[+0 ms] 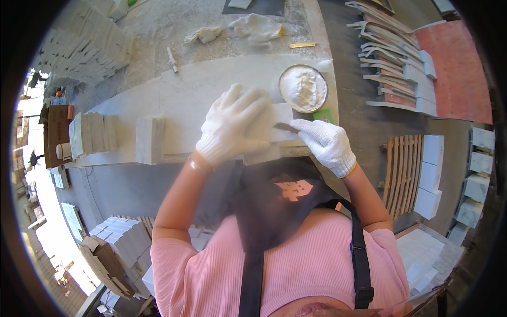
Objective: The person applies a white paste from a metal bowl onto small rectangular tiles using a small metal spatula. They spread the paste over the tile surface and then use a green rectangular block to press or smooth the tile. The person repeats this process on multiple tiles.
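My left hand, in a white knit glove, lies with fingers spread on a white stone tile near the table's front edge. A second white piece shows below its thumb, at the edge. My right hand, also gloved, grips a scraper whose thin dark blade rests at the tile's right side; its handle is hidden in the fist. Just beyond, a round bowl holds white paste. A green piece lies between the bowl and my right hand.
Stacked tiles and a smaller stack stand left on the table. Spare gloves, a yellow strip and a small white tool lie farther back. Rightward are curved white pieces and a wooden pallet.
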